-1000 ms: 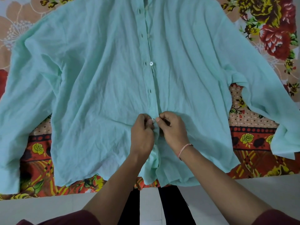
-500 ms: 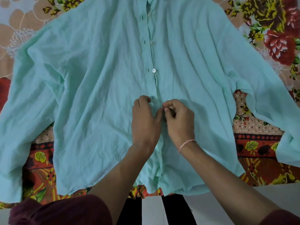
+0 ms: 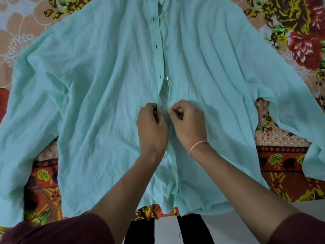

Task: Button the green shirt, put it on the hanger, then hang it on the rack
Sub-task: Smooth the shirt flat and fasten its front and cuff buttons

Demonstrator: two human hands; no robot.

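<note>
The pale green shirt [image 3: 98, 95] lies flat, front up, on a flowered bedsheet, sleeves spread to both sides. My left hand [image 3: 152, 127] pinches the left placket edge at mid-height. Facing it, my right hand [image 3: 189, 124], with a pink thread at the wrist, pinches the right placket edge. A narrow gap shows between the two edges just above my fingers. One white button [image 3: 166, 78] sits higher on the placket, unfastened, beside its buttonhole. Further buttons and holes run up toward the collar. The button under my fingers is hidden. No hanger or rack is in view.
The flowered bedsheet [image 3: 284, 150] covers the surface under the shirt, with red roses at the upper right. A pale floor [image 3: 246, 213] shows beyond the shirt's hem, near my dark-clad legs [image 3: 193, 229].
Both hands have moved up the placket from the lower button to a higher one. They now hold the two edges slightly apart, where before the fingertips were pressed together.
</note>
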